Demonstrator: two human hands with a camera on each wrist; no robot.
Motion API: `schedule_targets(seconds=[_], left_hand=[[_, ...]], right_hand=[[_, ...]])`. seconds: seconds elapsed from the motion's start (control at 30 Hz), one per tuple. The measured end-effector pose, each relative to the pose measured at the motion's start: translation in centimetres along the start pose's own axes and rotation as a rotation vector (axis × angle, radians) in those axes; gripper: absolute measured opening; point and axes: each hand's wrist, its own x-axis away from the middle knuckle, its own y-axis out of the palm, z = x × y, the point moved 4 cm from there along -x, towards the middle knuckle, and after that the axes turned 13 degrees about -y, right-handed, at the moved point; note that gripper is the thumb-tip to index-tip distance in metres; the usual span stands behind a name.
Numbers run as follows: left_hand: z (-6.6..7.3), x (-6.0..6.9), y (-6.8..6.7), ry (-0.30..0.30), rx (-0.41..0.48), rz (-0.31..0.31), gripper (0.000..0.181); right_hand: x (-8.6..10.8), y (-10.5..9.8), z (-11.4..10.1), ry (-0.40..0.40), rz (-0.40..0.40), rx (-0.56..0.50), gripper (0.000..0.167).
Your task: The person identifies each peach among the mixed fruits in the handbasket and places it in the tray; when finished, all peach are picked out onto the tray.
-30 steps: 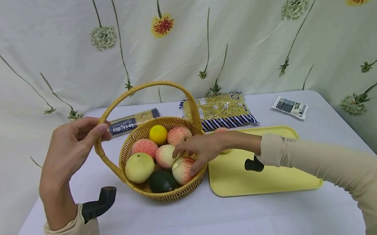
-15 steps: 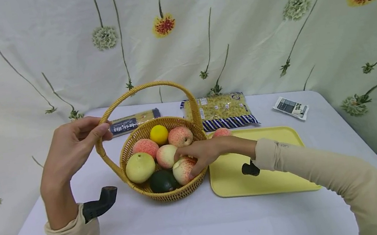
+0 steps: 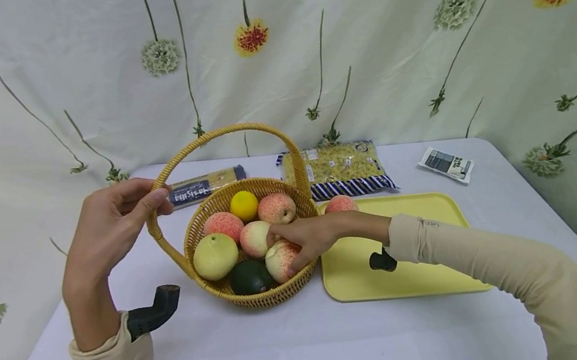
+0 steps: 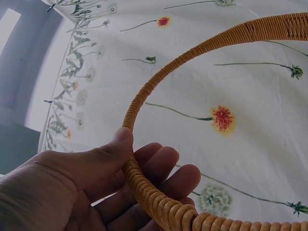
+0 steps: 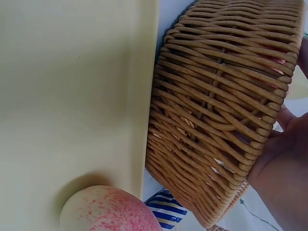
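My left hand pinches the left side of the wicker basket's handle, thumb in front; the left wrist view shows the fingers curled about the handle. Inside the basket my right hand reaches over the right rim, thumb and fingers round a pale, red-speckled peach. Around that lie a dark green avocado, a pale yellow-green pomelo, a small yellow fruit and further peaches. In the right wrist view the basket's side hides most of the fingers.
Right of the basket lies a yellow tray with a peach at its back left corner, partly behind my wrist. Behind are a blue-striped pasta bag, a spaghetti pack and a small white packet.
My right hand has moved slightly lower and closed round the peach, its forearm shifting a little left, uncovering the peach on the tray. The left hand stays on the handle.
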Motion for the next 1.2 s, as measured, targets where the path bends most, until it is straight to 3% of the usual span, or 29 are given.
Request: schedule_targets(seconds=[0.53, 1.03, 1.2], left_hand=[[0.2, 0.0, 0.0, 0.009, 0.009, -0.005, 0.028], [-0.1, 0.0, 0.0, -0.015, -0.001, -0.013, 0.03], [0.0, 0.0, 0.0, -0.017, -0.005, -0.014, 0.027]], right_hand=[[0.7, -0.3, -0.3, -0.034, 0.029, 0.015, 0.055], [1.9, -1.3, -0.2, -0.019, 0.159, -0.066, 0.056], [2.2, -1.4, 0.3, 0.008, 0.199, -0.039, 0.063]])
